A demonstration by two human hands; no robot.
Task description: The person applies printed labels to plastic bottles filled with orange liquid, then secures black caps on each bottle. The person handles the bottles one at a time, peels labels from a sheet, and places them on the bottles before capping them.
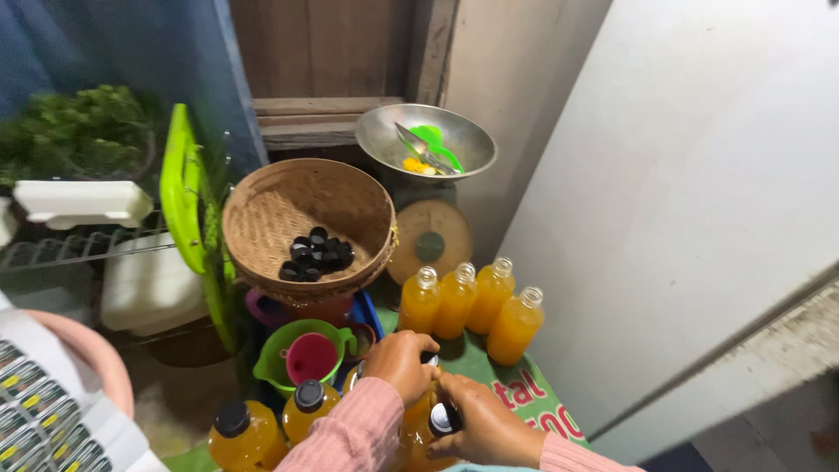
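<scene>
Left hand (404, 364) curled, palm down; right hand (486, 428) gripping beside it.

4 uncapped bottles (468, 301), 2 capped bottles (271, 424), 1 basket (262, 223).

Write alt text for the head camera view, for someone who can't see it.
Two hands, left hand and right hand, grip capped bottles of orange liquid. Behind them stand four uncapped bottles, a woven basket of black caps, and a metal bowl.

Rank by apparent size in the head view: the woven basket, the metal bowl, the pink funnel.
1. woven basket
2. metal bowl, though it sits farther from the camera, so the gap is uncertain
3. pink funnel
</scene>
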